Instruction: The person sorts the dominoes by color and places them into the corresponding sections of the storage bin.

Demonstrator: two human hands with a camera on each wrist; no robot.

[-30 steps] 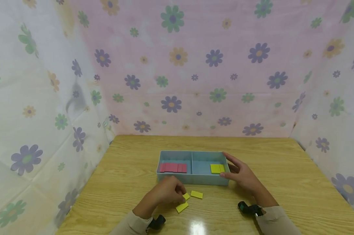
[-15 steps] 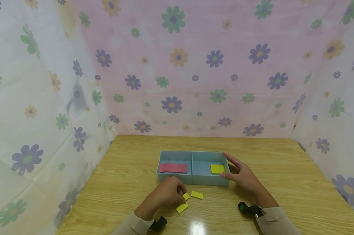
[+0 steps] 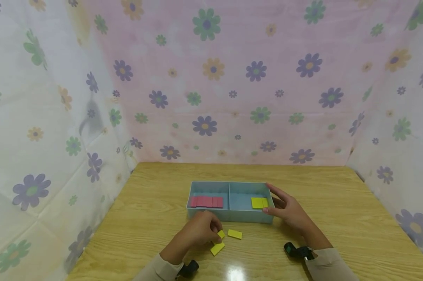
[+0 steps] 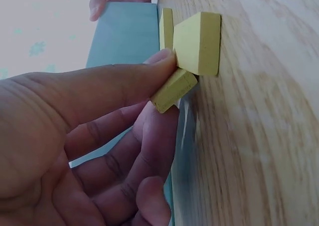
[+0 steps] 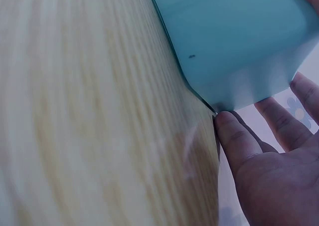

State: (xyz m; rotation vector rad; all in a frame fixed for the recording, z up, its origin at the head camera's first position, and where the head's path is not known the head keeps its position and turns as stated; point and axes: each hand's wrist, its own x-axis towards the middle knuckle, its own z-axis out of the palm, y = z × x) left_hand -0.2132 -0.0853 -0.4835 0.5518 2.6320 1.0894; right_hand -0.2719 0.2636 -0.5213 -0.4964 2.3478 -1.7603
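Observation:
Between the thumb and fingertips of my left hand (image 3: 199,230) is a small yellow rectangular block (image 4: 174,90), pinched low in front of the box. One loose yellow block (image 3: 217,249) lies just below that hand, and another yellow block (image 3: 235,234) lies to its right. My right hand (image 3: 290,212) grips the right end of a light blue two-compartment box (image 3: 230,216), thumb at the front corner and index finger at the back corner. In the right wrist view, its other fingertips reach the end wall (image 5: 234,51).
Pinkish-red blocks (image 3: 207,201) lie in a row in the box's left compartment. Yellow blocks (image 3: 259,203) sit at the right end of the other one, past a divider (image 3: 229,196). Flowered cloth (image 3: 232,78) encloses the wooden table (image 3: 155,187) behind and at both sides.
The yellow block in my left hand has turned slightly between the fingertips. Both hands, the box and the loose blocks stay in place.

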